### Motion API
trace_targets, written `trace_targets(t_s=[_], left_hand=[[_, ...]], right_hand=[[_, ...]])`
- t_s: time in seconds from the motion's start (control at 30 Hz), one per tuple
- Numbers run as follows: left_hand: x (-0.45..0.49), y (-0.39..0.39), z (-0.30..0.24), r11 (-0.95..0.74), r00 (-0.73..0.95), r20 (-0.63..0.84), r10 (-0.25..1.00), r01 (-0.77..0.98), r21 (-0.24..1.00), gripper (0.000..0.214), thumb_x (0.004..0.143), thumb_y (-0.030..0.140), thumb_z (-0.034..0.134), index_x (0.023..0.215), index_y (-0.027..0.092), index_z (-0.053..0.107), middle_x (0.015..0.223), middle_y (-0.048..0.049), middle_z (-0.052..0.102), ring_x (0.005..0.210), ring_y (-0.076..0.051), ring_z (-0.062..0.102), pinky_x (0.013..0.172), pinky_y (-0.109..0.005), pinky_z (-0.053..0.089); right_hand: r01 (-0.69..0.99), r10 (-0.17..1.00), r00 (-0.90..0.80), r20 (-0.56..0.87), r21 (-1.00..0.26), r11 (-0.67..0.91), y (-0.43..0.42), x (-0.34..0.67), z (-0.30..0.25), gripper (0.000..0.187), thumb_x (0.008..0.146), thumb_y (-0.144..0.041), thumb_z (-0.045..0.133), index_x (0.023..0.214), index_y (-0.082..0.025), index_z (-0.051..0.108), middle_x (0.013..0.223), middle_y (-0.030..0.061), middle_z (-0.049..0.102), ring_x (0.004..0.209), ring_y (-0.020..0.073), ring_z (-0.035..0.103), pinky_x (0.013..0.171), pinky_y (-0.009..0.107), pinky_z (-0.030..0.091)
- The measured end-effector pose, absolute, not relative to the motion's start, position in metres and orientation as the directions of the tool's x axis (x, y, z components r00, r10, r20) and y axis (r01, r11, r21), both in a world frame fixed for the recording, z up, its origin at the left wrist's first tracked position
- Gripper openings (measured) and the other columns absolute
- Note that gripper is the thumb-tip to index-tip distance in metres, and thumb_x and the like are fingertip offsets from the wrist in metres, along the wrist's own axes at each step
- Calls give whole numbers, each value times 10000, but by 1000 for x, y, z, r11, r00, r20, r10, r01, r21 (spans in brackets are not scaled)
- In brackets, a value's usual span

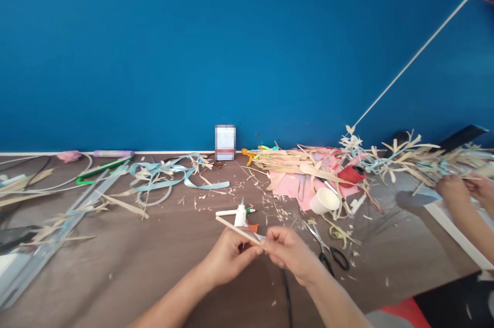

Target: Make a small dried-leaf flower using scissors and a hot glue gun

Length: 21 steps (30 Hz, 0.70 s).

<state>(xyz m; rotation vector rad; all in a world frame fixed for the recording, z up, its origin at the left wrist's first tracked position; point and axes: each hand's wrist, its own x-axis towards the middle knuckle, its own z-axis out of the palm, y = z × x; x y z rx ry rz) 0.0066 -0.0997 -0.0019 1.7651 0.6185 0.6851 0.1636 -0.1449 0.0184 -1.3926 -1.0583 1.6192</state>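
A thin, straight pale strip, like wood or dried leaf, slants between my hands above the table. My left hand is closed, its thumb and fingers pinching the strip near its lower end. My right hand pinches that same end, its fingertips almost touching my left thumb. Just beyond the hands stands a white glue bottle with a pointed nozzle, partly hidden by the strip. A white pen with a green end lies behind it, beside a small orange piece. Scissors lie open right of my right hand.
Pale strips and pink paper pile up at right with a white cup. Blue ribbons lie at left near a clear ruler-like strip. A co-worker's hands work at far right. A blue wall rises behind.
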Motion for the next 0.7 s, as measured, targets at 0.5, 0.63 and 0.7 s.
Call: trace_targets(t_s=[0.5,0.63,0.7], left_hand=[[9,-70,56,-742,851,382,359,12,670,230,817,231,449,711,153,637,633,-48,622,626,-129,527,619,-240,383],[21,-38,42,-634,760,250,600,260,728,252,794,265,473,633,162,638,612,-21,626,593,-119,535,577,-218,387],[38,-20,34,-555,713,165,682,357,751,243,785,284,472,682,165,658,659,-16,651,595,-118,556,573,-211,393]], right_hand=[[-507,898,-232,-374,-742,-439,-162,198,45,319,634,-406,691,583,-177,476,334,-128,261,290,-2,106,309,147,90],[-516,957,173,-234,-849,-115,-162,224,47,351,665,-455,647,561,-187,445,384,-114,236,337,23,150,340,164,167],[-294,922,350,-164,-954,-58,-148,228,37,329,673,-478,626,630,-188,478,410,-115,235,353,30,165,347,163,158]])
